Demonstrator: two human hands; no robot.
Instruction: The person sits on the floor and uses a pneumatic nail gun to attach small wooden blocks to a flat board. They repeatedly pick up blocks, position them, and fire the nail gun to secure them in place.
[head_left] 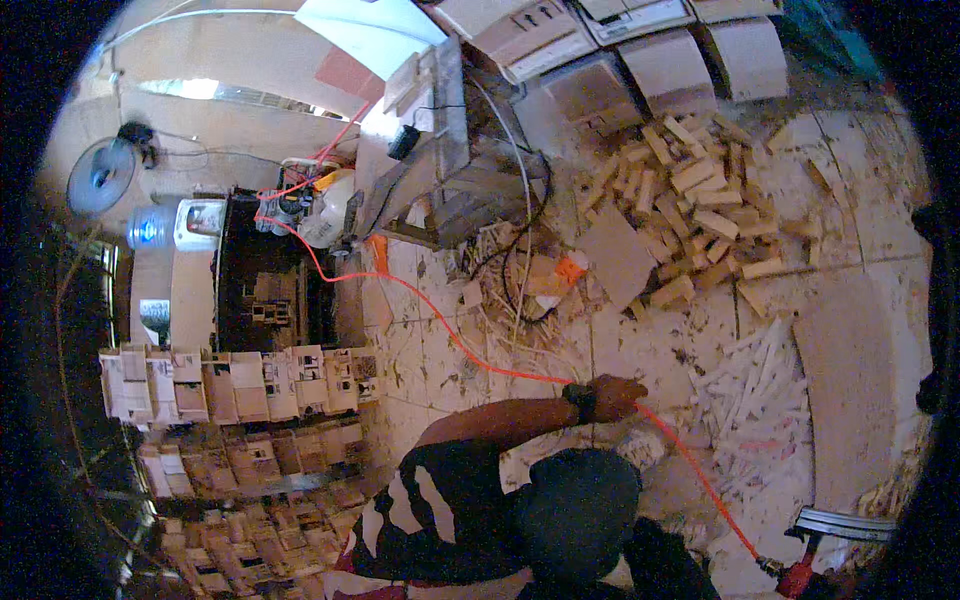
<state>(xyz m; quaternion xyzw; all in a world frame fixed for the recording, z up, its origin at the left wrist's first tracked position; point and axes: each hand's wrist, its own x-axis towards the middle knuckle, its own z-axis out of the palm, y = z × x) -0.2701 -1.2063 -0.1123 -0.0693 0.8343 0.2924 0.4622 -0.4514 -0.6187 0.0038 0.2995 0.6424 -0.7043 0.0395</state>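
Note:
My left hand (pixel 618 397), with a dark band on its wrist, is closed around an orange air hose (pixel 470 355) in the middle of the view. Beyond that hand the hose slants down right to a red nail gun (pixel 797 577) with a long silvery magazine (pixel 846 523). At the lower right rim, dark and partly cut off, my right hand (pixel 832 584) grips the nail gun; its separate fingers are hard to make out. A dark rounded shape, apparently my knee (pixel 580 512), lies below the left forearm.
Short wood blocks (pixel 705 195) lie heaped at the far right, near pale strips (pixel 755 400) and a long board (pixel 850 390). A rough wooden table (pixel 450 180) stands at the back. Stacked wooden pieces (pixel 240 385) fill the left, below a fan (pixel 102 176) and jug (pixel 152 228).

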